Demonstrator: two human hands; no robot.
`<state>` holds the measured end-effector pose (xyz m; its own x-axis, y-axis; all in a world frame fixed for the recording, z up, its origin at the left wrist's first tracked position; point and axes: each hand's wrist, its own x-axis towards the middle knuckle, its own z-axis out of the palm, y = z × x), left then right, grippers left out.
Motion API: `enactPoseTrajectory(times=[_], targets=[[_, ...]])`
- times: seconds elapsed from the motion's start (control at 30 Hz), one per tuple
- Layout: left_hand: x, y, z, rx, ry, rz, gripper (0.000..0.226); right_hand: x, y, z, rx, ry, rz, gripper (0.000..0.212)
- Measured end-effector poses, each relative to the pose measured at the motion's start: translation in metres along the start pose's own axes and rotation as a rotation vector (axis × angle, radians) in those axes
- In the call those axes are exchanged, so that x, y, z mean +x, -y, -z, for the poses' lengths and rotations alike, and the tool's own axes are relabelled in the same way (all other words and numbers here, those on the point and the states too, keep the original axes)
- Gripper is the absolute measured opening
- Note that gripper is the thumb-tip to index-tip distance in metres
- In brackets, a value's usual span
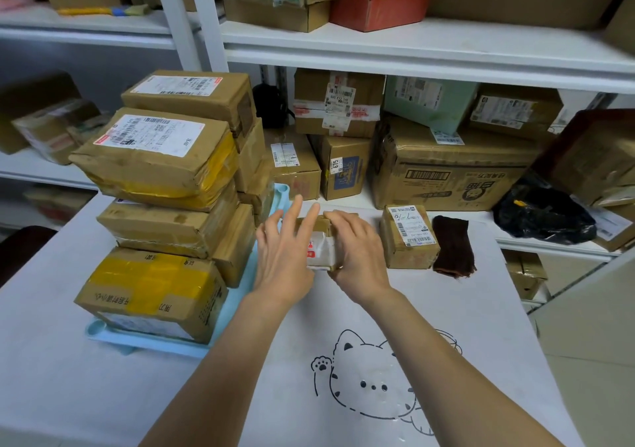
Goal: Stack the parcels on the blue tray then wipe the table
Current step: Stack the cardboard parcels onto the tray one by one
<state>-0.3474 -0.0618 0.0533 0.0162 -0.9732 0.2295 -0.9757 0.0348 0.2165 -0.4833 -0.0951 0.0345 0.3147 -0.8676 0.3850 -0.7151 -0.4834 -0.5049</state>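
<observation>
We have both hands on a small parcel [321, 245] sitting on the counter [103, 395] just right of the blue tray [154, 343]. Our right hand [357, 254] curls over its right end, a grip closed on the box; our left hand [283, 250] lies flat against its left side, fingers straight. It looks light and stiff, taped cardboard, likely a bit slick, so we judge squeezing both ends safest. The tray already carries a tall stack [165, 206]. Another parcel [409, 237] and a dark cloth [453, 247] wait right of ours.
</observation>
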Motion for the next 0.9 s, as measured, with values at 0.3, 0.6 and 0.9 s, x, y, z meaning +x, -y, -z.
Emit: enactPoseTrajectory(times=[0.3,0.6,0.9], targets=[[-0.004,0.009,-0.014,-0.539,-0.195,0.21,0.084,0.0,0.004,0.008,-0.155,0.115,-0.094,0.11],[-0.019,0.022,-0.023,-0.515,-0.331,0.104,0.089,0.001,-0.02,0.009,0.451,0.112,-0.488,0.06],[-0.02,0.024,-0.028,-0.356,-0.579,-0.071,0.082,0.009,-0.016,0.012,0.762,0.025,-0.52,0.066]])
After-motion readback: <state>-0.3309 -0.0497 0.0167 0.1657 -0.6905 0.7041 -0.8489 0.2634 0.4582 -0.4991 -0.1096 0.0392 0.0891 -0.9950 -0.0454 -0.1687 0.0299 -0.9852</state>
